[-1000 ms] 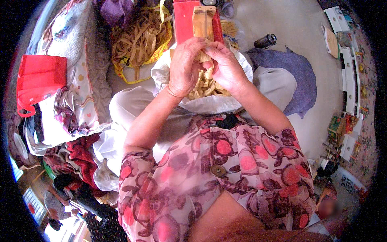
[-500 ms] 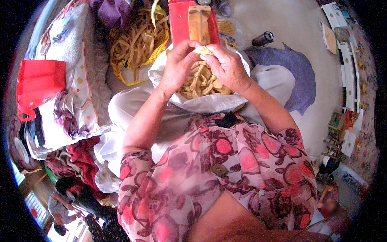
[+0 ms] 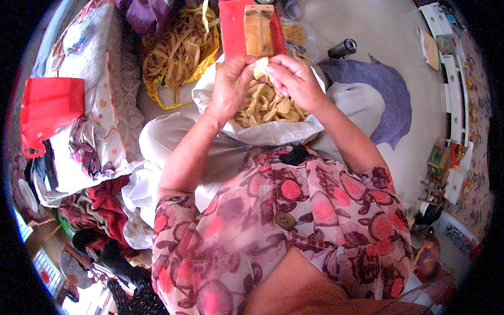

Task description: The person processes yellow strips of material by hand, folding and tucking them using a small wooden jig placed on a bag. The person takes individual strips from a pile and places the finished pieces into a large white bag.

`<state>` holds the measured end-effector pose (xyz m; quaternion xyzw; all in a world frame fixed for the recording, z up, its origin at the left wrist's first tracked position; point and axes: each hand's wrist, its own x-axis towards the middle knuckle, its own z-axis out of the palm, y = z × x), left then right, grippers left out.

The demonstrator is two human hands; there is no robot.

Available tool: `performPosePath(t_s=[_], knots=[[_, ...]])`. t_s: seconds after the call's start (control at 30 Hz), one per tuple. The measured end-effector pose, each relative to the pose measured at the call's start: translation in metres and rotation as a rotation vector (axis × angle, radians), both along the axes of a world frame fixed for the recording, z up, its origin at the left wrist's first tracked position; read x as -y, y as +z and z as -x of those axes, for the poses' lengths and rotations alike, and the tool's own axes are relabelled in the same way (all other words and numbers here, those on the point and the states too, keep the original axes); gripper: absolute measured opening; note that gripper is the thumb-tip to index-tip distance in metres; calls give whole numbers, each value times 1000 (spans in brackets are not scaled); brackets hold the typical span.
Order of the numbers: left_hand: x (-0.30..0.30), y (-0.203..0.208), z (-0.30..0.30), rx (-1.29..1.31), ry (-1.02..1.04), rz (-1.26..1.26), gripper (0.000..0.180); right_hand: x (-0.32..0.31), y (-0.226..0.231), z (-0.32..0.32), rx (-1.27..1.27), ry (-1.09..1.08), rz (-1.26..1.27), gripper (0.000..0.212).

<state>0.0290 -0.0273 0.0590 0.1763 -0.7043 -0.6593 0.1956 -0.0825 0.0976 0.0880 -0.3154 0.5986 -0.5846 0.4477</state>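
Observation:
Between both hands is a small pale yellow folded strip (image 3: 261, 68), held over the mouth of a white cloth bag (image 3: 273, 135). My left hand (image 3: 229, 86) pinches its left side with thumb and fingertips. On the other side, my right hand (image 3: 299, 81) grips it between thumb and forefinger. Below them, the bag holds many tan folded strip pieces (image 3: 268, 107), partly hidden by the hands. Just beyond the fingertips, a wooden block (image 3: 259, 31) lies on a red board (image 3: 233, 31).
A yellow-edged bag of loose tan strips (image 3: 181, 58) stands at the far left. To the right are a dark cylinder (image 3: 342, 49) and a grey-blue cloth (image 3: 391, 105). A red bag (image 3: 52, 107) rests on bedding at the left. Another person (image 3: 100, 252) shows at the lower left.
The folded strip has turned more upright between my fingers and shows more of its surface. Both hands have shifted slightly, uncovering more of the pieces in the bag.

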Motion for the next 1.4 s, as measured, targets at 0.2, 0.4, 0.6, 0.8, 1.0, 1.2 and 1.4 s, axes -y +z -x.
performPosePath(t_s=[0.2,0.4,0.6,0.8,1.0,1.2,1.4], knots=[[-11,6,5,-40,-73,-186,24,4,-12,8,57,-135,45,21],[-5,2,4,-38,-54,-332,11,3,-19,21,497,-204,-81,32],[6,4,-1,52,-9,34,10,-2,-30,36,455,-237,-35,24],[-4,13,0,-50,16,890,31,-1,-29,17,31,-40,-38,10],[0,-2,-1,125,-116,1037,32,-7,-33,-1,-154,43,-174,15],[24,-4,7,18,-85,1198,22,0,0,-18,-411,-36,-82,22],[31,-22,18,128,12,1030,14,5,12,-8,-418,-38,-105,17]])
